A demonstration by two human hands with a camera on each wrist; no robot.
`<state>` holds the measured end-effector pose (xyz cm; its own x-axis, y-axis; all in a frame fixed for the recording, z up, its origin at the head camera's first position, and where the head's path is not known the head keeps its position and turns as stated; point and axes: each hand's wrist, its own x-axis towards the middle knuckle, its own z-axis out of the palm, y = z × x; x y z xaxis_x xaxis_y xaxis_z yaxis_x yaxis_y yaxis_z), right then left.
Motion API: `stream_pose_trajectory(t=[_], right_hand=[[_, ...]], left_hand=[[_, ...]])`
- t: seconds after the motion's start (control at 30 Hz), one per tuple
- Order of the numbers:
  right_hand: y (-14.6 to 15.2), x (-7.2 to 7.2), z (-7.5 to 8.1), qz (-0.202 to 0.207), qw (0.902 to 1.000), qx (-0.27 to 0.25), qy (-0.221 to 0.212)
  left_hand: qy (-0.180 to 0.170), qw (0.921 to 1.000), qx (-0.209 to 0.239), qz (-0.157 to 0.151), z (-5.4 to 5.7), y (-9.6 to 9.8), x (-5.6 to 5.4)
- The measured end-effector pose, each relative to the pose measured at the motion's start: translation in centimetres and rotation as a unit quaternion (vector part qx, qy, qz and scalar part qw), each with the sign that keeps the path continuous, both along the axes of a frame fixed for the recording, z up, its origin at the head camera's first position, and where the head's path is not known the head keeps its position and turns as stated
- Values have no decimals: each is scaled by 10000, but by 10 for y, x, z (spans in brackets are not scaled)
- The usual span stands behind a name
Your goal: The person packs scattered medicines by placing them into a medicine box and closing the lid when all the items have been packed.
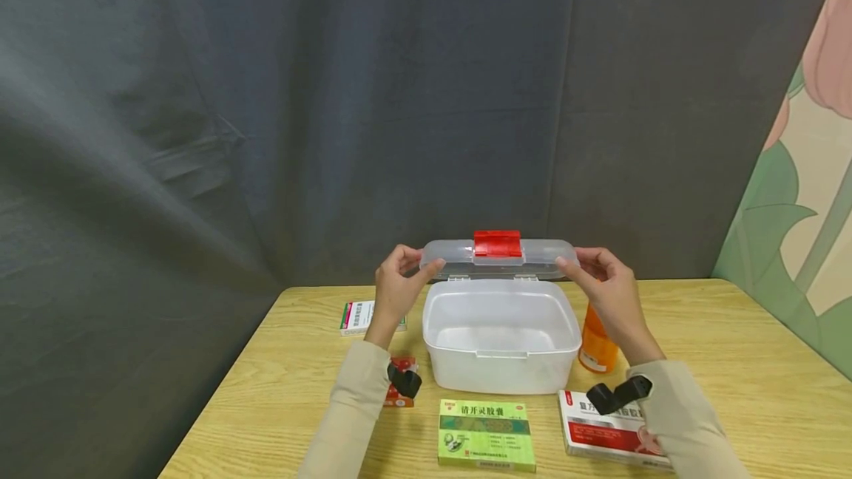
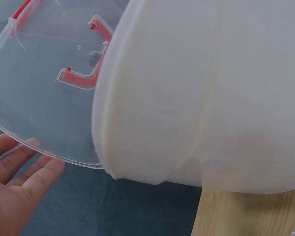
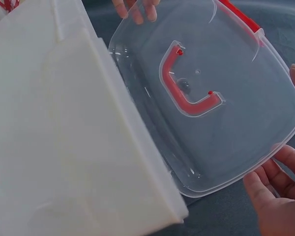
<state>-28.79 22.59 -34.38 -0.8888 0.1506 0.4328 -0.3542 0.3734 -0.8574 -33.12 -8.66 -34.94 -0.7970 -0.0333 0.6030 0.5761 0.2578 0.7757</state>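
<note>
A white plastic box (image 1: 502, 375) stands on the table with its inside in view and nothing in it. Its clear lid (image 1: 449, 251) is raised at the back hinges, a red latch (image 1: 498, 244) at the middle of its edge. My left hand (image 1: 398, 285) pinches the lid's left corner, thumb in front. At the right corner my right hand (image 1: 611, 294) pinches it the same way. Seen from the right wrist, a red handle (image 3: 179, 93) is set in the lid, with fingers along the lid's rim. The left wrist view shows the box wall (image 2: 157, 88) up close.
A green medicine box (image 1: 486, 435) lies in front of the white box, a red-and-white one (image 1: 599, 438) to its right. An orange bottle (image 1: 595, 350) stands behind my right forearm. Left are a red carton (image 1: 398, 399) and a white-and-green carton (image 1: 358, 315). A dark curtain (image 1: 426, 109) hangs behind.
</note>
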Motion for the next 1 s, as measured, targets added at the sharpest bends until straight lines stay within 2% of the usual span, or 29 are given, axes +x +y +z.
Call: stream_pose_trajectory(t=[0.57, 1.0], right_hand=[[4, -2, 10, -19, 9993, 136, -339], [4, 2, 19, -57, 9982, 253, -548]], left_hand=[[24, 9994, -302, 168, 10, 1, 1], [-103, 9986, -434, 276, 16, 4, 2]])
